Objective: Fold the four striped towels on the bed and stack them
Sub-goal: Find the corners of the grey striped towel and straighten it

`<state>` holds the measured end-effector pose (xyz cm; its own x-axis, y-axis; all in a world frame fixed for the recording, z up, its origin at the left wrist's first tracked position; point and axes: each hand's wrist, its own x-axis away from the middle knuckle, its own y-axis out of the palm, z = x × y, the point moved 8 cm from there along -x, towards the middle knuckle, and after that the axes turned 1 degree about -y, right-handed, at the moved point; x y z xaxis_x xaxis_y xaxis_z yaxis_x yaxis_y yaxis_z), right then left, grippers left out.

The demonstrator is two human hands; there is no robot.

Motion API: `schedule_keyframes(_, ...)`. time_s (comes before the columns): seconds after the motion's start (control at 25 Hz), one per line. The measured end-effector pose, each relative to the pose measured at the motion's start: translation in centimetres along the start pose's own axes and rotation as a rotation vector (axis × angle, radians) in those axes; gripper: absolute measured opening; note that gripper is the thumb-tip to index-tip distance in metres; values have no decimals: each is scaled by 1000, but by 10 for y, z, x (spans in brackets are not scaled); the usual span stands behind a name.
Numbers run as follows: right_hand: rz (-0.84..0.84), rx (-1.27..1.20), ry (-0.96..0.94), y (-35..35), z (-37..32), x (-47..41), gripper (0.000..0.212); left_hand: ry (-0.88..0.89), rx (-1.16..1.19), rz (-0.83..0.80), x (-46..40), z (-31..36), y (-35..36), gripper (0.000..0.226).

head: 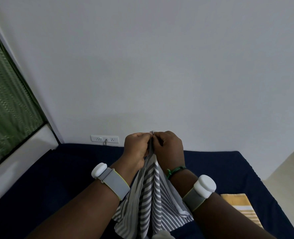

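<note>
I see both hands, left hand (pixel 137 149) and right hand (pixel 168 147), pinching a grey striped towel (pixel 151 195) mid-fold, one folded towel (pixel 242 207) lying right (others unseen).

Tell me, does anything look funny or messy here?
Nothing stands out. Both hands, left and right, pinch the grey striped towel up by its top edge, and it hangs over the bed. A tan towel lies flat.
</note>
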<state>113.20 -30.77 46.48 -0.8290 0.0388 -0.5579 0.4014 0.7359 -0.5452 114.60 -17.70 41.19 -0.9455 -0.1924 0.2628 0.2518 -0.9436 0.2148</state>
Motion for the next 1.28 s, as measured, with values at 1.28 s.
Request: schedule_keyframes(1.28,-715,180,-33,38,81,6,30,612,-65,-93,-1,179,-51,19)
